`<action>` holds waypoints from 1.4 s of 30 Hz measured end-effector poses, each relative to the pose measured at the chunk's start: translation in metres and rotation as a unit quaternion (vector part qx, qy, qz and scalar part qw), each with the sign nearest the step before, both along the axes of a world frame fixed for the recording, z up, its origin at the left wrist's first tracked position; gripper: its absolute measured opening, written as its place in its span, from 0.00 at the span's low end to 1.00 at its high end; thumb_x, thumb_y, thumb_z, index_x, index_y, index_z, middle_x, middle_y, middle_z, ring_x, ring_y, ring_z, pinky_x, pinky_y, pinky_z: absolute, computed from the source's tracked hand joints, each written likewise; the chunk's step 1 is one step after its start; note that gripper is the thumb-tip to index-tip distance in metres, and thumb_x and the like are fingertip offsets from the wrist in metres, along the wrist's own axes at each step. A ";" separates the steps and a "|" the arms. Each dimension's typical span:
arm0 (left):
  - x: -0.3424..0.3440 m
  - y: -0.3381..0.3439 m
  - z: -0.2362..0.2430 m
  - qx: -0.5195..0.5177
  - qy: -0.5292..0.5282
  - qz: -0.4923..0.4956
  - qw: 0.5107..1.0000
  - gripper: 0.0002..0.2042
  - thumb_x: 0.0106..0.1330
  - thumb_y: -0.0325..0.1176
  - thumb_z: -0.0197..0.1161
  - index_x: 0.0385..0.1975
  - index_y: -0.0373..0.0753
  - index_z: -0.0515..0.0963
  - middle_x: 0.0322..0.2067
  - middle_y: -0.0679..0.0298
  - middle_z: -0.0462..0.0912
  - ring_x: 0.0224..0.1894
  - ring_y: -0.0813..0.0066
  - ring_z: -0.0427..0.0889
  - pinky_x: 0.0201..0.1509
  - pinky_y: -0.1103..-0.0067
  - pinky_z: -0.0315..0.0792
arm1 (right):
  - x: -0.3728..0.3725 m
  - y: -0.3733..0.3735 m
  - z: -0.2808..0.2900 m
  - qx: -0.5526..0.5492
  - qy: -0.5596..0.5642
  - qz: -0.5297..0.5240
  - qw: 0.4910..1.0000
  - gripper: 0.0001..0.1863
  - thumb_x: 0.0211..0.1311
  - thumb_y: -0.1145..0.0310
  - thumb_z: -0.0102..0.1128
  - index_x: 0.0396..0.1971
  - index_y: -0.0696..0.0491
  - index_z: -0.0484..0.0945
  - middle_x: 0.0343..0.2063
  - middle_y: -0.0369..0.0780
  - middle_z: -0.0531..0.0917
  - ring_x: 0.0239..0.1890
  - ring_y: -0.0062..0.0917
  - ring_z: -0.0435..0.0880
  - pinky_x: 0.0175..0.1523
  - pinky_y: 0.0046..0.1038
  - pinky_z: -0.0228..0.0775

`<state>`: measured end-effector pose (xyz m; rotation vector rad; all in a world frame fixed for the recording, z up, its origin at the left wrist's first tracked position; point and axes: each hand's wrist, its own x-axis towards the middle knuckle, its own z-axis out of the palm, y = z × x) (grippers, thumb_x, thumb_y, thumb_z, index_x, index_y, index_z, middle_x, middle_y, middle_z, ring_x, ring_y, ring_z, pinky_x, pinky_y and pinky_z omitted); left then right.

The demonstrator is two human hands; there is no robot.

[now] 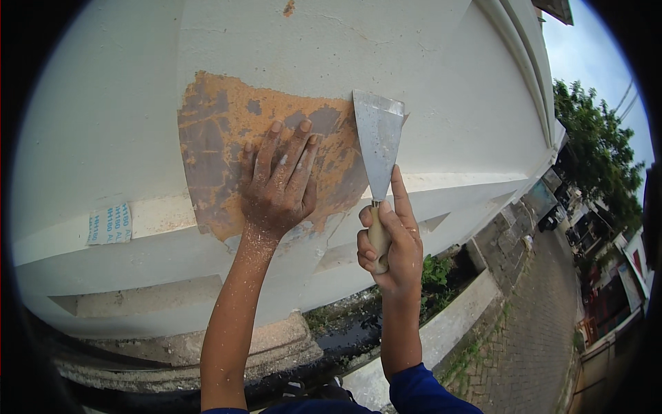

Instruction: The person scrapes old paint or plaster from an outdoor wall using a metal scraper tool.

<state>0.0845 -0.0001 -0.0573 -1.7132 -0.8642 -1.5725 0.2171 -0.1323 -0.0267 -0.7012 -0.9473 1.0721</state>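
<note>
A white painted wall [303, 41] carries a scraped patch [207, 138] of orange and grey-brown, its edges ragged. Flat on that patch lies my left hand [279, 179], fingers stretched upward, dusted with pale flecks that run down the forearm. My right hand [393, 238] is wrapped round the pale handle of a putty knife [380, 141], the index finger laid along the blade's base. The broad metal blade points up beside the patch's right edge and is speckled with white; whether it touches the wall I cannot tell.
A folded piece of sandpaper [110, 224] rests on the wall's ledge at the left. Below the wall runs a dark drainage ditch [352, 331] with a concrete kerb [455, 310]. A paved lane [531, 331] stretches away on the right, with trees [593, 138] beyond.
</note>
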 end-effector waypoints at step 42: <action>-0.005 -0.002 -0.004 -0.004 -0.007 -0.020 1.000 0.17 0.53 0.26 0.52 0.43 0.45 0.80 0.54 0.74 0.75 0.65 0.66 0.60 0.72 0.66 0.42 | 0.000 -0.012 -0.018 -0.027 -0.004 0.021 0.999 0.31 0.68 0.69 0.44 0.68 0.46 0.44 0.24 0.37 0.73 0.11 0.13 0.68 0.09 0.15 0.56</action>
